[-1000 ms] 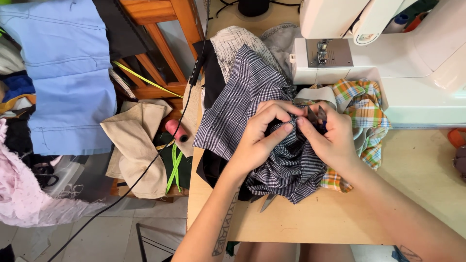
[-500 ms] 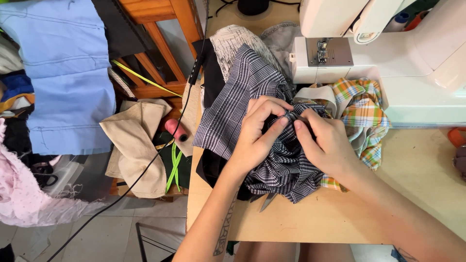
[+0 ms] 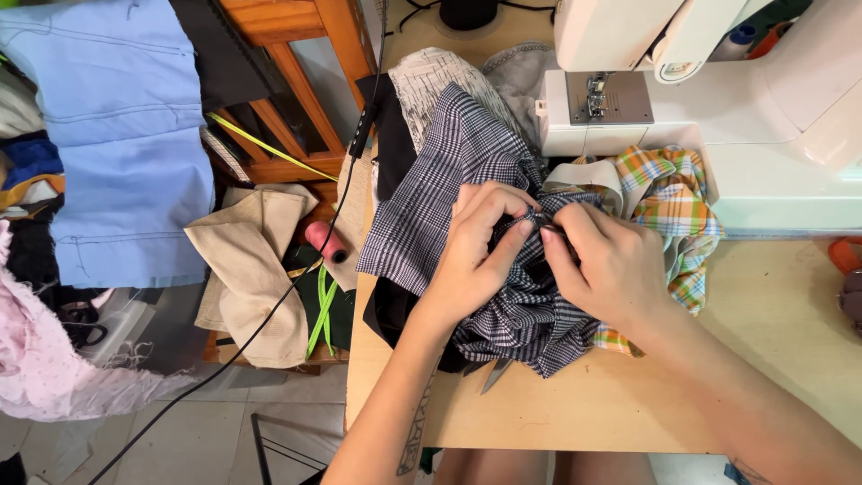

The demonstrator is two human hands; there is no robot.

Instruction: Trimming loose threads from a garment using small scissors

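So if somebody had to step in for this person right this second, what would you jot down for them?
Left hand: fingers pinching the dark checked fabric.
Right hand: pinching the same spot, fingertips meeting the left's.
Fabric lies bunched on the wooden table, in front of the white sewing machine; an orange-green plaid piece sits under the right hand.
Done: fabric gathered in both hands.
Left: it is not under the needle.

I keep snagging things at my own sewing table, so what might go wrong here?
Both hands, left hand and right hand, pinch the bunched dark checked fabric at one spot; a hard tug might strain it. A grey pointed tip, possibly scissors, pokes out beneath the cloth and may nick something. The black cable hanging beside the table edge might catch.
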